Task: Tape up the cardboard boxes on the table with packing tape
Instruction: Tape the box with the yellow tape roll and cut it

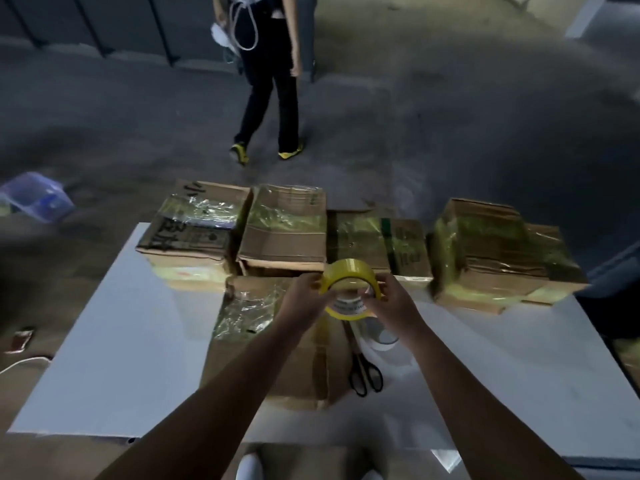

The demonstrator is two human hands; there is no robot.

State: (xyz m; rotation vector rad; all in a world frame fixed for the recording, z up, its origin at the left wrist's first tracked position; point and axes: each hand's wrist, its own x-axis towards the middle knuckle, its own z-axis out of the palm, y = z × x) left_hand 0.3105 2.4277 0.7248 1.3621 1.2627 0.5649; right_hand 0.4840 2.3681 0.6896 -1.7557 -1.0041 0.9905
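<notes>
A yellow roll of packing tape (348, 277) is held above the table between both hands. My left hand (304, 301) grips its left side and my right hand (389, 301) grips its right side, fingers curled over the rim. Under my arms lies a flat cardboard box (249, 327) with crinkled tape on its far left part. Behind it stands a row of several taped cardboard boxes (284, 233) along the table's far edge.
Black-handled scissors (363, 372) lie on the white table (114, 341) right of the near box, beside a white tape roll (382, 337). A person in black trousers (273, 98) walks on the floor beyond. A clear plastic bin (34, 197) sits at left.
</notes>
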